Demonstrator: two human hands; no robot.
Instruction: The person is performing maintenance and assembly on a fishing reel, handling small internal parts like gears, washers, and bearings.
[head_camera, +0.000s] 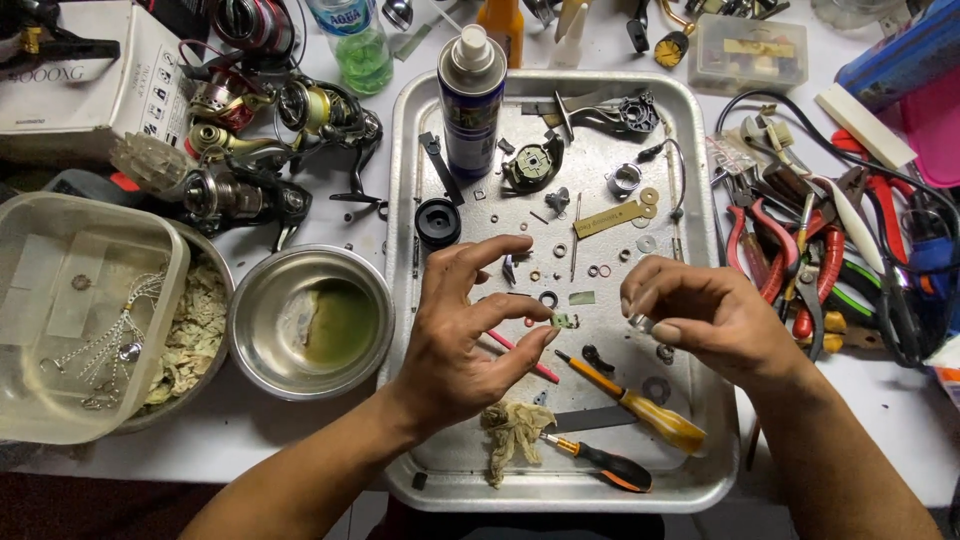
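My left hand (465, 325) hovers over the metal tray (400, 160), pinching a tiny metal part (565, 320) between thumb and middle finger, other fingers spread. My right hand (700, 315) is beside it to the right, fingers curled around a small silvery ring-shaped part (640, 322). Under the hands lie washers, rings and small black reel parts scattered on the tray. Two orange-handled screwdrivers (640, 405) (600, 462), a red stick (525, 355) and a dirty rag (512, 428) lie near the tray's front edge.
A spray can (470, 95) stands at the tray's back left. Left of the tray sit a steel bowl with greenish liquid (312, 322), a plastic box (75, 310) and several fishing reels (265, 140). Pliers and cutters (810, 250) pile up on the right.
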